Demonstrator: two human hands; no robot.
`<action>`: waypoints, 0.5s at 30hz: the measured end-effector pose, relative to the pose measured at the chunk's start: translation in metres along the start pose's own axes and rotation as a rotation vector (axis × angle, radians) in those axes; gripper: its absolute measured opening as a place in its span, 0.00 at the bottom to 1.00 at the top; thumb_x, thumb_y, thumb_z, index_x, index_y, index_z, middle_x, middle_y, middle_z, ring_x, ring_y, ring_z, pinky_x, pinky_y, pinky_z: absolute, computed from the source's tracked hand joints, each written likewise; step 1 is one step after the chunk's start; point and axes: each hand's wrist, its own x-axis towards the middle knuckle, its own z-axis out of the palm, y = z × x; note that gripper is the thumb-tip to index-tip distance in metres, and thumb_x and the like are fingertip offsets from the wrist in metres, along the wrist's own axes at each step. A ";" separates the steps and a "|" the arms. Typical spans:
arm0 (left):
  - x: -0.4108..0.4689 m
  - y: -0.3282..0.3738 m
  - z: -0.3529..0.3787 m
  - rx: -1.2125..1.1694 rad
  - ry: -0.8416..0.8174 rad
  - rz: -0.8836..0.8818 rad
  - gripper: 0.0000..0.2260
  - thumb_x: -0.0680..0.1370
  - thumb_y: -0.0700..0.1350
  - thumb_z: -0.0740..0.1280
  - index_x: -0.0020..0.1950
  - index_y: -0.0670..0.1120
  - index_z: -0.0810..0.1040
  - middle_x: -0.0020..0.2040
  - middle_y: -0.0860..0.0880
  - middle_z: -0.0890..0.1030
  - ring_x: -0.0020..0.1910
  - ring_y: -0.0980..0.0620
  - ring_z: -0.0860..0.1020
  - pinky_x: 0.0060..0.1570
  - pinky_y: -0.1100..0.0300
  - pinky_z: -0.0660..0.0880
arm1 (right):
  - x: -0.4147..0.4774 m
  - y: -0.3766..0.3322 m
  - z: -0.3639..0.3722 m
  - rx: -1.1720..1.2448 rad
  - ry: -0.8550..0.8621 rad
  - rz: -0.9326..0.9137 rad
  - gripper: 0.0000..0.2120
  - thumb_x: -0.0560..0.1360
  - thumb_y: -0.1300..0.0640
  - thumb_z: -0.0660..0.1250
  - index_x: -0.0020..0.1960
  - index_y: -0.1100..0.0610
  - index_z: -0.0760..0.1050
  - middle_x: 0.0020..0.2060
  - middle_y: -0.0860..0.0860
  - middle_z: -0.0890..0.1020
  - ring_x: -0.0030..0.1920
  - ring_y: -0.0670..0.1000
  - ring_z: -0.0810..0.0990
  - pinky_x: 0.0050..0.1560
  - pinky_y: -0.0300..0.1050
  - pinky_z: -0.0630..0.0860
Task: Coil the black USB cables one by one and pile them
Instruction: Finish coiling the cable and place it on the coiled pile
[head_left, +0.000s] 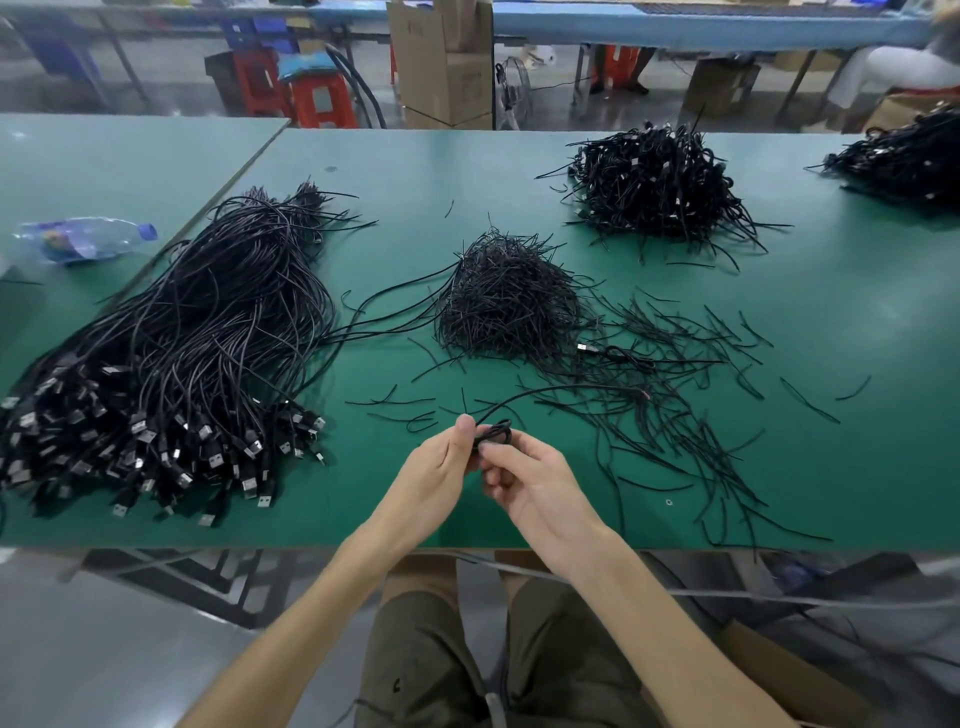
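Note:
Both hands meet over the near middle of the green table (395, 171). My left hand (441, 457) and my right hand (524, 478) pinch a small coil of one black USB cable (493, 431); its loose tail arcs up and right across the table. A big bundle of uncoiled USB cables (182, 353) lies at the left, plugs toward me. A pile of coiled cables (654, 182) sits at the far right. A heap of short black ties (509, 301) lies in the middle.
Loose black ties (675, 415) are scattered over the table's right half. A plastic bottle (83, 239) lies at the far left. Another black pile (904, 156) sits at the far right corner. Cardboard boxes (441, 67) and red stools (322, 98) stand beyond the table.

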 end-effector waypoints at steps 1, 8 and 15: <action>0.000 -0.001 0.000 0.000 0.010 -0.008 0.24 0.84 0.63 0.50 0.52 0.57 0.83 0.41 0.62 0.83 0.41 0.64 0.79 0.42 0.71 0.70 | 0.000 0.001 0.000 0.005 -0.005 -0.002 0.08 0.79 0.69 0.66 0.57 0.65 0.77 0.40 0.55 0.77 0.33 0.47 0.73 0.34 0.38 0.72; -0.003 -0.005 0.000 0.080 0.082 -0.029 0.29 0.80 0.67 0.49 0.43 0.47 0.80 0.40 0.48 0.84 0.42 0.49 0.80 0.49 0.47 0.76 | 0.002 0.008 -0.005 -0.019 -0.057 -0.040 0.15 0.77 0.68 0.69 0.63 0.65 0.74 0.46 0.59 0.77 0.38 0.48 0.75 0.39 0.40 0.74; -0.001 -0.005 -0.008 0.089 -0.111 -0.044 0.27 0.85 0.57 0.49 0.47 0.45 0.84 0.43 0.49 0.86 0.48 0.47 0.83 0.58 0.47 0.76 | 0.001 0.006 -0.013 -0.378 -0.181 -0.173 0.23 0.77 0.63 0.72 0.69 0.45 0.76 0.40 0.59 0.73 0.37 0.52 0.70 0.38 0.42 0.69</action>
